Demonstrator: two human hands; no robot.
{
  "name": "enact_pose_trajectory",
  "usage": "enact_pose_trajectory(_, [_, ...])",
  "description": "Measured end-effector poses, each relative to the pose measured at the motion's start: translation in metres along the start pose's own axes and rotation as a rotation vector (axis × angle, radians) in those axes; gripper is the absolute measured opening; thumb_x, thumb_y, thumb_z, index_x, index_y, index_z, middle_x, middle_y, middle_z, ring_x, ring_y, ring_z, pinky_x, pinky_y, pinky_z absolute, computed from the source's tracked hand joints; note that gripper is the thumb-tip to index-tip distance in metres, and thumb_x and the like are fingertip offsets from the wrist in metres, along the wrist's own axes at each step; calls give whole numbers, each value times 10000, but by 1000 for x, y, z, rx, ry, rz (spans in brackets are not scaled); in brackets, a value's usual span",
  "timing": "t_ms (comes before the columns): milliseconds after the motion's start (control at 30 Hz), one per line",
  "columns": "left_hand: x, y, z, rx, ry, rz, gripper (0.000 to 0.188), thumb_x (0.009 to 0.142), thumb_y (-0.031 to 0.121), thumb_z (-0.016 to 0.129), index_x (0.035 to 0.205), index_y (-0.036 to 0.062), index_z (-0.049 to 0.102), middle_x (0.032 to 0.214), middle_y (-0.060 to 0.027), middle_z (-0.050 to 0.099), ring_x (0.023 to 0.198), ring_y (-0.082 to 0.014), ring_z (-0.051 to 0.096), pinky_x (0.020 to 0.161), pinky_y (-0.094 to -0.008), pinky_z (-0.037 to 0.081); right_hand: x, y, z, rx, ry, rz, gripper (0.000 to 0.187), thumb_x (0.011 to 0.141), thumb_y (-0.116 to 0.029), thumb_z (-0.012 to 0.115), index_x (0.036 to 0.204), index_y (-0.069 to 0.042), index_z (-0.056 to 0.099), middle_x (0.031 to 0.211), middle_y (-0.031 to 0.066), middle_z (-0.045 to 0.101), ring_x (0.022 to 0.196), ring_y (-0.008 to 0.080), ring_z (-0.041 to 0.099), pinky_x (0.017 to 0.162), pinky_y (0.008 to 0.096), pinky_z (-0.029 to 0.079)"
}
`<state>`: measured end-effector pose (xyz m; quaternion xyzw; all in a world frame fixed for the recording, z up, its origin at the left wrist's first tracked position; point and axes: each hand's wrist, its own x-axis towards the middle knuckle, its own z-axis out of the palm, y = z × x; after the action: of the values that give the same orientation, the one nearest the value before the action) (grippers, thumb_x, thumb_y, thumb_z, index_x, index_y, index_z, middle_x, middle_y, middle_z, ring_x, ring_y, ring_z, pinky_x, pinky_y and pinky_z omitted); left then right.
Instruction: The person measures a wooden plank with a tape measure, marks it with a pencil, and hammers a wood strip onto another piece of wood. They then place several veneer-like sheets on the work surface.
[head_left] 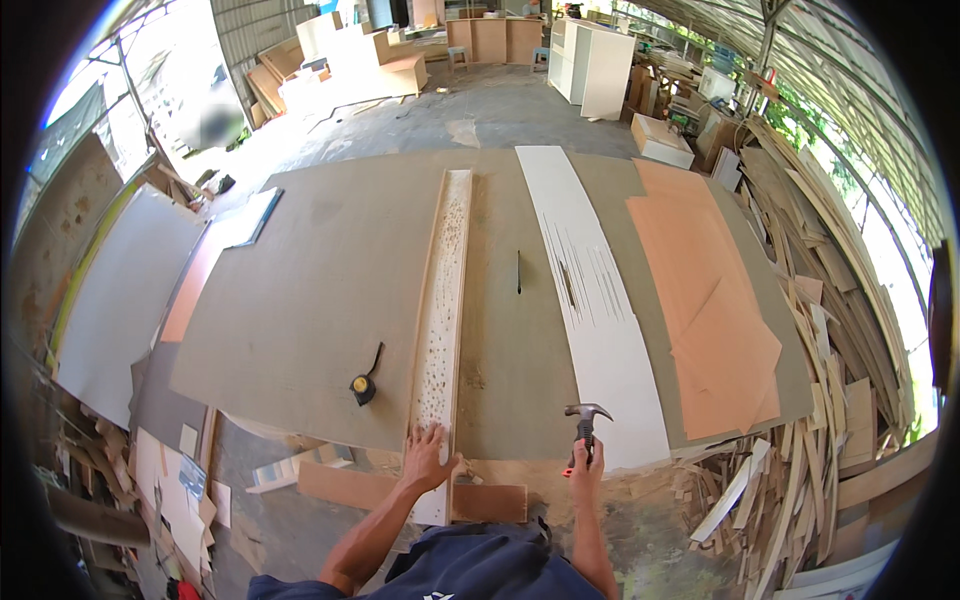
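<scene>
A long narrow board, pale with many dark specks or holes along its face, lies lengthwise on the worktable. My left hand rests on its near end, fingers stretched out. Gripped in my right hand is a claw hammer, its head upward, near the table's front edge. To the left lies a black and yellow tape measure. A thin dark stick-like tool lies between the board and a white panel. Several narrow strips or slits mark that panel's middle.
The broad grey-brown worktable carries orange-brown sheets at its right. Piled wood offcuts line the right side. White sheets stand at the left. Brown planks lie below the front edge. A white cabinet stands farther back.
</scene>
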<state>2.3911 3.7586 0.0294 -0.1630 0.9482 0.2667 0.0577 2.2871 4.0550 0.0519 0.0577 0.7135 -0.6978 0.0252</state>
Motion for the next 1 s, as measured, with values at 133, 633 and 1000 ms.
enact_pose_trajectory(133, [30,-49,-54,-249,261,-240,557,794,262,703,1257,7,527,1266,-214,530,1202,-408,453,1025,-503,368,3,22,38,-378,90,-247,349,988,-264,576,1214,-7,506,803,83,600,617,208,550,574,352,466])
enact_pose_trajectory(633, [84,-141,-105,-136,238,-315,761,730,165,796,1406,79,459,1260,-228,496,1199,-399,490,1021,-449,422,42,45,77,-1261,195,-423,556,867,-299,704,1279,-13,463,1066,171,529,1008,343,491,852,487,395])
enact_pose_trajectory(1000, [74,-51,-119,-807,240,69,649,690,111,801,1290,20,568,1057,-148,598,887,-245,639,779,-335,529,16,-47,135,-832,-137,-608,693,810,-354,688,1365,-29,431,1367,199,443,1295,401,372,1069,525,298])
